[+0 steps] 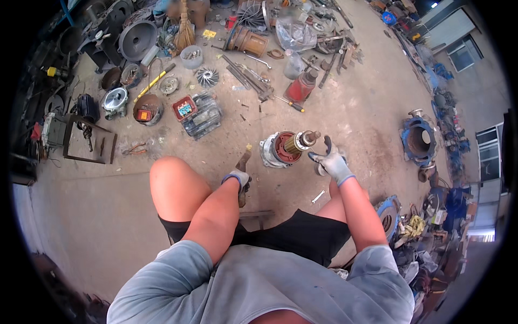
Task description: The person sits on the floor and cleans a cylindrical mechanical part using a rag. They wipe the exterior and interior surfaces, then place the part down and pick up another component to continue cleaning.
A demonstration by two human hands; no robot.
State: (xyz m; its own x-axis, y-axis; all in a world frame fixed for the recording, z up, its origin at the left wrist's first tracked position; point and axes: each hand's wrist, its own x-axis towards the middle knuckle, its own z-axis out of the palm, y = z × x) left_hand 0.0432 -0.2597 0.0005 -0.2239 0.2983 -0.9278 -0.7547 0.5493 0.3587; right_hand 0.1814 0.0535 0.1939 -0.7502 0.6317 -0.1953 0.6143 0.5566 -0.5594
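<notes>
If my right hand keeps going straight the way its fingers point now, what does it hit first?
Most likely the shaft end of the motor rotor assembly standing on the floor. The gloved right hand reaches up-left toward it, fingers spread, nothing visible between; depth is hard to judge.

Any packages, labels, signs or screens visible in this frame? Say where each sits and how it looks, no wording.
Clear plastic bag: floor, top centre, crumpled, translucent.
Yellow tag or paper scrap: floor beside the broom, small; too small to tell more.
No signs or screens visible.

Gloved right hand open beside rotor shaft; gloved left hand gripping hammer, concrete floor
</notes>
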